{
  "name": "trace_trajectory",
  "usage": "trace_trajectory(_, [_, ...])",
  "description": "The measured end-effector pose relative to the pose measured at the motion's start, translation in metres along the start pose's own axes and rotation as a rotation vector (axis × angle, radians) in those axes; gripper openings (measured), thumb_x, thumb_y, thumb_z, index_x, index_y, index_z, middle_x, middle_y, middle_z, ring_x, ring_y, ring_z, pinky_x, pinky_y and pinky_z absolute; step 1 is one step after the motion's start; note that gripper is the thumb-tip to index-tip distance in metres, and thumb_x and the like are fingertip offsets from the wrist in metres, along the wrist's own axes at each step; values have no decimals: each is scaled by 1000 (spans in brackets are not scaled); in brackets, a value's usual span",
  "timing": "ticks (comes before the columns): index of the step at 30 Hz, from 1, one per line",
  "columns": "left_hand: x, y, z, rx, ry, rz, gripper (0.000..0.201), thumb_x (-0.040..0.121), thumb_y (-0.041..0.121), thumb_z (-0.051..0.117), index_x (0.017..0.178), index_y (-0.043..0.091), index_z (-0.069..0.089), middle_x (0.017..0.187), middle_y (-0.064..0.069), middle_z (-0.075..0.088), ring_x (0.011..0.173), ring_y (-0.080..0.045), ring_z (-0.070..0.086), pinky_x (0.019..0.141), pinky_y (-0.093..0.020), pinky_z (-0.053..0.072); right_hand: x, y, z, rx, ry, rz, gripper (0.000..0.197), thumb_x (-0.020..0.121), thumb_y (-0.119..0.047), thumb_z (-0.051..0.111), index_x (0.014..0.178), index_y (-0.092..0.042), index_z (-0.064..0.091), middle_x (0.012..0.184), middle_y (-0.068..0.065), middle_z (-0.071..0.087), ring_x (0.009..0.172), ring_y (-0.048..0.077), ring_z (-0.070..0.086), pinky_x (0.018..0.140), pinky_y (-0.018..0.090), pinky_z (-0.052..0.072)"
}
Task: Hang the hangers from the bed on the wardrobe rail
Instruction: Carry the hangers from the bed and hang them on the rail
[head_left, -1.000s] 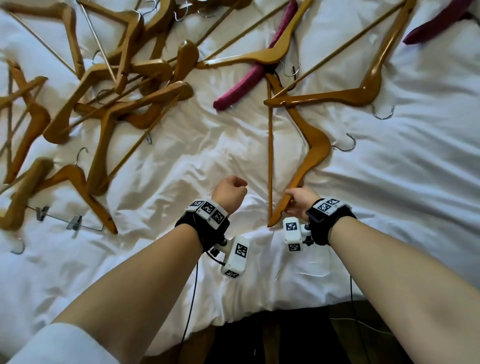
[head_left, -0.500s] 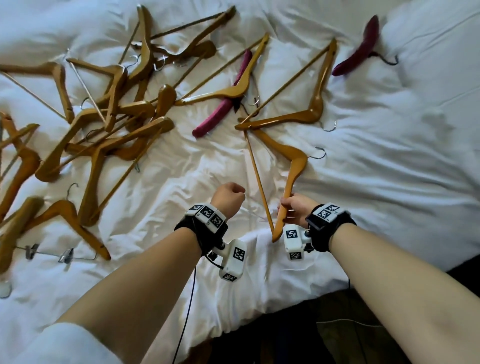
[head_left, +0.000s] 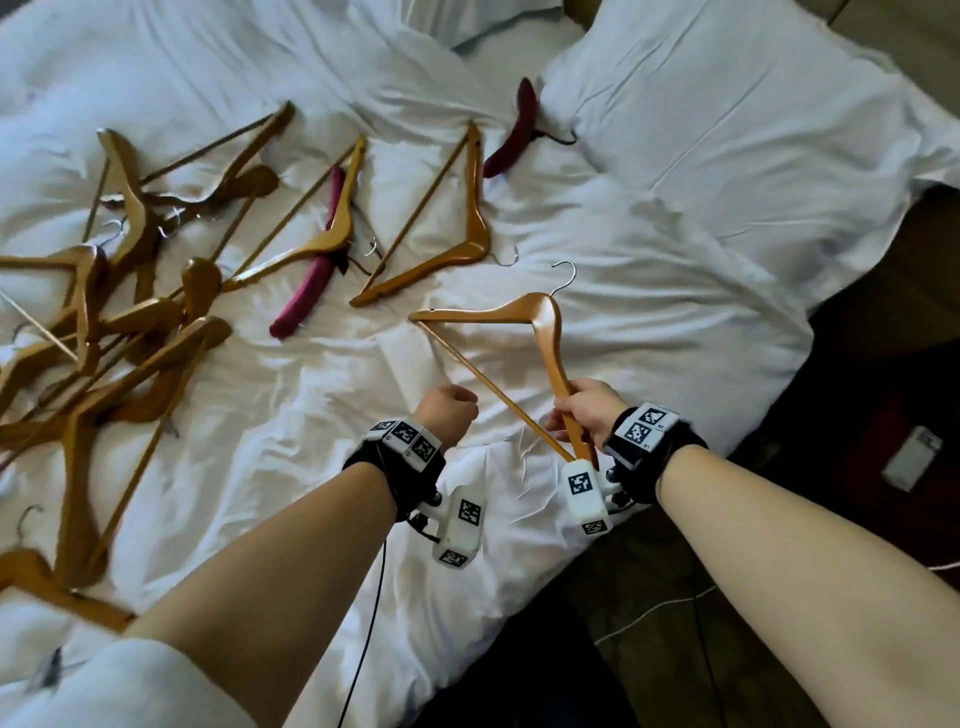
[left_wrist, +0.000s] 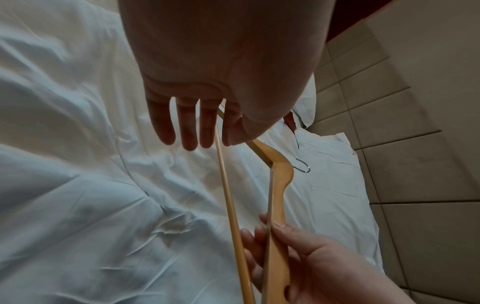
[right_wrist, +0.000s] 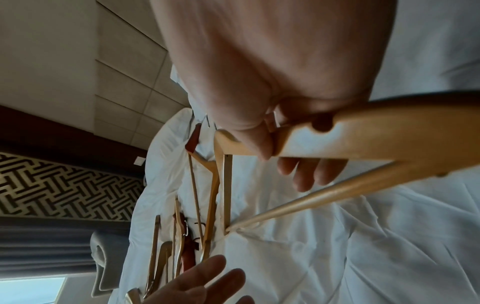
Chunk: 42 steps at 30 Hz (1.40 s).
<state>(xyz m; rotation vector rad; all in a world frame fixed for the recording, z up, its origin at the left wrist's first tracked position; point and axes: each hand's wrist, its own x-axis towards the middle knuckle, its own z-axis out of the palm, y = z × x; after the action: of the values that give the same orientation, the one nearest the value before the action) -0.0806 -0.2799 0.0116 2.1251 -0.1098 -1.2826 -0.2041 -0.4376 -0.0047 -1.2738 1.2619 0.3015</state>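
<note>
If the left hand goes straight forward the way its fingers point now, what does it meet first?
Most likely the crossbar of the held wooden hanger, which passes just beside the left hand fingertips. Depth is unclear, so the fingers may slip past it onto the white bedsheet. The right hand grips that hanger's arm.

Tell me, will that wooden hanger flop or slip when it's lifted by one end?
Probably not floppy: the wooden hanger keeps its triangle shape while the right hand grips one arm. It may swing or twist, being held far from its hook. The smooth wood could slip a little.
</note>
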Motion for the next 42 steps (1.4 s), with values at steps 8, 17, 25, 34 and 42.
trace_trajectory(8, [-45, 52, -21, -87, 5, 56, 27, 91, 5, 50, 114, 11, 63, 93, -12, 60, 77, -23, 55, 65, -32, 43, -53, -34, -23, -149, 112, -249, 21, 94, 4, 52, 111, -5, 60, 71, 12, 59, 71, 27, 62, 64, 35, 54])
trace_trajectory(17, [-108, 123, -60, -454, 24, 139, 9, 98, 18, 52, 95, 14, 59, 98, -3, 64, 87, -22, 60, 74, -35, 48, -129, -110, -37, -283, 134, -538, 24, 83, -4, 66, 99, -22, 65, 75, 8, 70, 76, 28, 73, 78, 44, 60])
trace_trajectory(25, [-164, 173, -104, -678, -23, 300, 12, 95, 25, 54, 98, 15, 62, 99, -6, 68, 86, -25, 65, 78, -37, 50, -184, -174, -33, -311, 23, -783, 25, 81, 0, 68, 85, -25, 68, 79, 5, 70, 79, 29, 71, 81, 45, 58])
trace_trajectory(34, [-199, 193, -149, -799, 149, 463, 13, 96, 24, 59, 103, 13, 60, 100, -7, 69, 94, -22, 71, 71, -33, 52, -220, -228, -8, -351, -188, -915, 30, 86, 4, 62, 113, -8, 68, 86, 13, 67, 75, 19, 65, 78, 37, 57])
trace_trajectory(42, [-229, 190, -187, -856, 392, 515, 16, 97, 24, 59, 106, 12, 61, 101, -7, 70, 97, -25, 71, 83, -38, 51, -240, -267, 15, -582, -238, -1034, 24, 84, -12, 72, 108, -10, 67, 82, 1, 63, 76, 15, 61, 74, 29, 50])
